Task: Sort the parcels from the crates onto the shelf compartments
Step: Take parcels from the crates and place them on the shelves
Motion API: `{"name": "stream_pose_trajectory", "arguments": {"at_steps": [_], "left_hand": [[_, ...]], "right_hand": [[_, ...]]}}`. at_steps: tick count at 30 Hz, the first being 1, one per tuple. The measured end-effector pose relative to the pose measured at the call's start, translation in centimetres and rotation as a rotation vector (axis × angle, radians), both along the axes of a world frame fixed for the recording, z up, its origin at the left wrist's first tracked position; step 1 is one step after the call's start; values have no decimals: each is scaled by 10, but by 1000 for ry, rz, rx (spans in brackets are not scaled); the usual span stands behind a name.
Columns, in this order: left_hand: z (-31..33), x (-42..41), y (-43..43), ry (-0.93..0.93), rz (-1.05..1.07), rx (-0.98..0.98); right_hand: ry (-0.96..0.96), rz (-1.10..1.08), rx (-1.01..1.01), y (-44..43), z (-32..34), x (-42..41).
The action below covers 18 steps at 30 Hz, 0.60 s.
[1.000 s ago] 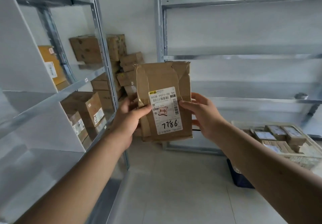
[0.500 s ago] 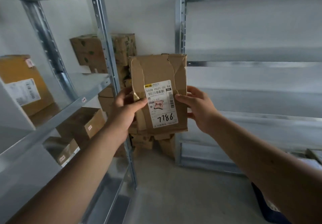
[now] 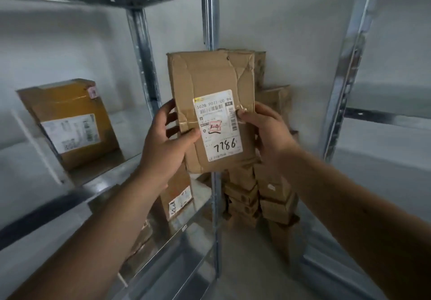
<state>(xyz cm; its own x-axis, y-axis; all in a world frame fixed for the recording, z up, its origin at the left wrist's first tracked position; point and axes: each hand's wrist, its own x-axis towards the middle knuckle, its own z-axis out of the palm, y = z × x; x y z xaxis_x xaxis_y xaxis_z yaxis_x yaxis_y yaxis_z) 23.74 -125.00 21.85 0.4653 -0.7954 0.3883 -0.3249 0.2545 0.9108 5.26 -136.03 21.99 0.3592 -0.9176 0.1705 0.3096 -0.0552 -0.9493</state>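
Between the two shelf racks, in mid-air before the front upright point(image 3: 211, 20) of the left rack: one flat brown cardboard parcel point(image 3: 210, 78), held upright, creased and taped, its top right corner crumpled. It touches no shelf.

White shipping label point(image 3: 218, 124) on the lower half of the parcel's facing side: printed barcode, a red-boxed mark, handwritten "7786".

Left hand point(image 3: 161, 150): fingers curled behind the parcel's left edge, thumb pressed on the front just beside the label.

Right hand point(image 3: 268, 134): thumb pinching at the label's right edge, fingers wrapped behind the parcel's right edge. Both hands are clamped on the parcel.

Left rack, middle shelf point(image 3: 112, 176), toward its left end: one yellow-brown box point(image 3: 70, 122) standing on end, white label facing out.

Shelf below, near its front right corner: one brown carton point(image 3: 177, 197) with a handwritten white label, partly hidden by the left forearm. Items lower down are too blurred to tell.

Floor, in the room corner behind the front upright: stack of small brown boxes point(image 3: 256, 201) against the white wall, partly hidden by the held parcel.

Right rack: grey post point(image 3: 345, 78); its shelves are blurred.
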Motion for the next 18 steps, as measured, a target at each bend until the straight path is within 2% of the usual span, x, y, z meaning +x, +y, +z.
{"name": "stream_pose_trajectory", "arguments": {"at_steps": [9, 18], "left_hand": [[23, -5, -60, 35, 387, -64], [9, -11, -86, 43, 603, -33]], "right_hand": [[-25, 327, -111, -112, 23, 47], [9, 518, -223, -161, 7, 78]]}}
